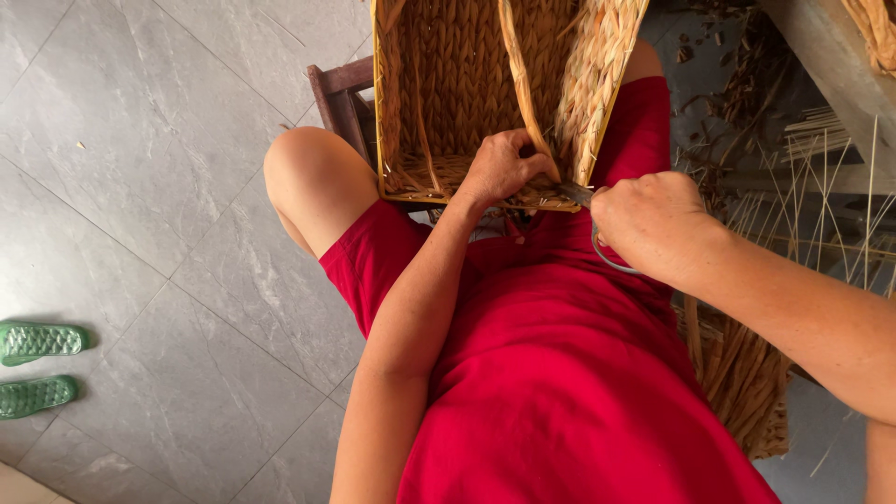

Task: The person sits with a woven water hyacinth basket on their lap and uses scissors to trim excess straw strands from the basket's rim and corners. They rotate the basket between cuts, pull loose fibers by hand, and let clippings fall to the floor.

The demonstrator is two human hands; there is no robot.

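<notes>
A square woven straw basket [448,84] rests on my lap between my knees, its opening turned toward me. My left hand [499,166] grips the basket's near rim at the corner, pinching a loose flat straw strand [523,84] that runs up across the opening. My right hand [649,224] is closed around a pair of scissors [597,245], whose dark blades touch the rim just right of my left hand. A grey handle loop shows under the fist.
A dark wooden stool [338,98] stands behind the basket. Loose straw bundles and thin reeds [747,373] lie at the right on the floor. A pair of green sandals [37,369] sits on the grey tiles at far left.
</notes>
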